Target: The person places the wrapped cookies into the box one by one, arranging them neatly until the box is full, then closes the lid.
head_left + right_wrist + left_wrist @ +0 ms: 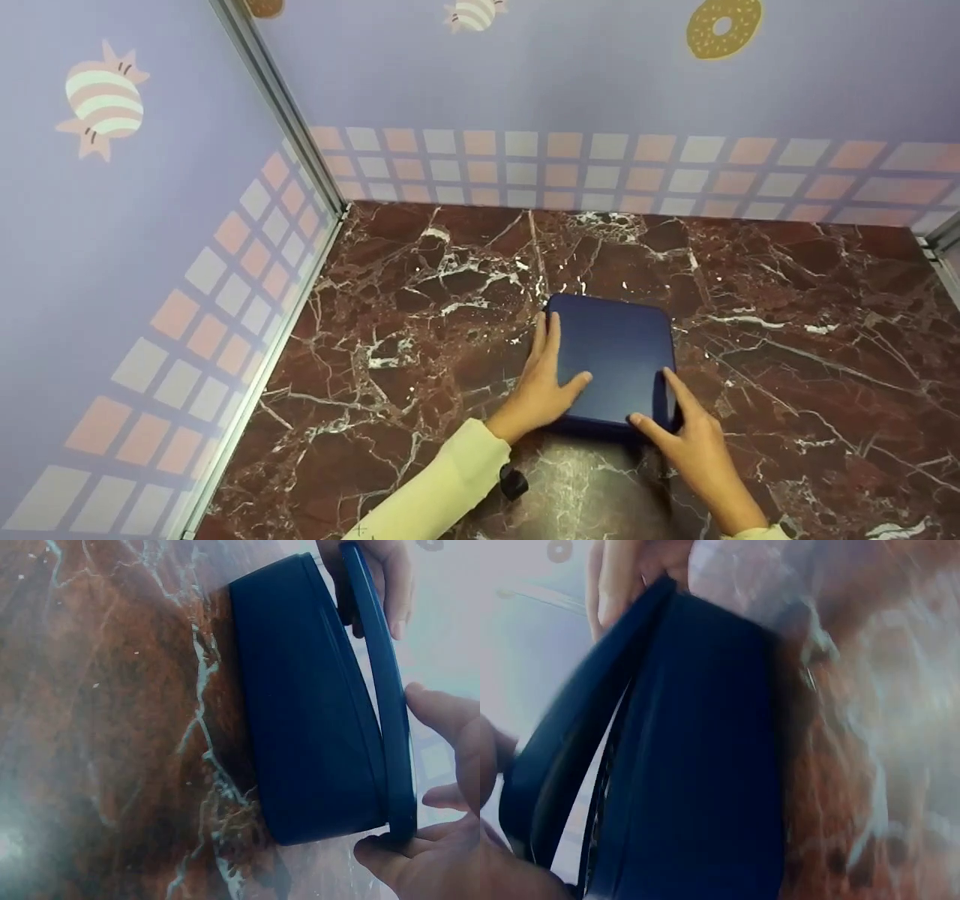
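A dark blue box point(307, 705) with rounded corners stands on the marbled surface. Its matching lid point(615, 352) sits tilted, with a wedge-shaped gap between lid and box in both wrist views. At the lid's left edge, my left hand point(544, 386) holds on, fingers along the side and thumb over the top. My right hand point(694, 439) grips the near right corner, its thumb on the top face and a finger at the side. The box's inside is hidden from the head view.
Dark red marble with white veins makes up the table surface point(420, 337). A lilac wall point(562, 90) with pink and white squares runs along the back, and a similar panel point(150, 247) closes the left side. A small black device point(514, 481) is at my left cuff.
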Demonstrator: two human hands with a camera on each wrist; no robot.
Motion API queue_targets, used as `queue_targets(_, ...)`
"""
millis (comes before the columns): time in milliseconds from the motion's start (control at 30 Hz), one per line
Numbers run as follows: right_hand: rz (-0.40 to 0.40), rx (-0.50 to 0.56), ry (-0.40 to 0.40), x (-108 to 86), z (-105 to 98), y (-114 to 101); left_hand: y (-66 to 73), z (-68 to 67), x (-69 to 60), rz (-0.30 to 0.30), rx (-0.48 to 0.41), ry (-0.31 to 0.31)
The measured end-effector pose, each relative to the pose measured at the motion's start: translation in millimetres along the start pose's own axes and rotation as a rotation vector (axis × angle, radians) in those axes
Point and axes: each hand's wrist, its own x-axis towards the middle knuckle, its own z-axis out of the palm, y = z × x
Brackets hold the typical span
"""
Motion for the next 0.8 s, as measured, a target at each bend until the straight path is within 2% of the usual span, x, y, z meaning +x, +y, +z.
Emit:
queue_targets(133, -0.052, -0.017, -0.031, -0.9, 5.9, 2.9, -7.8, -0.9, -2.0, -0.026, 0.053, -0.048)
queue_targets(267, -0.081, -0.051, -0.049, -0.6, 9.4, 3.3, -15.4, -2.2, -3.4, -0.037, 0.051, -0.111)
queue_targets(567, 0.006, -0.103, -0.146, -0.4, 9.7, -6.1, -19.9, -18.8, -5.3, 0.011, 0.134, -0.234)
queue_targets(800, -0.041, -0.163, -0.089, 0.2, 11.1, -8.0, -22.4, -23.3, -5.5, 0.037, 0.150, -0.253)
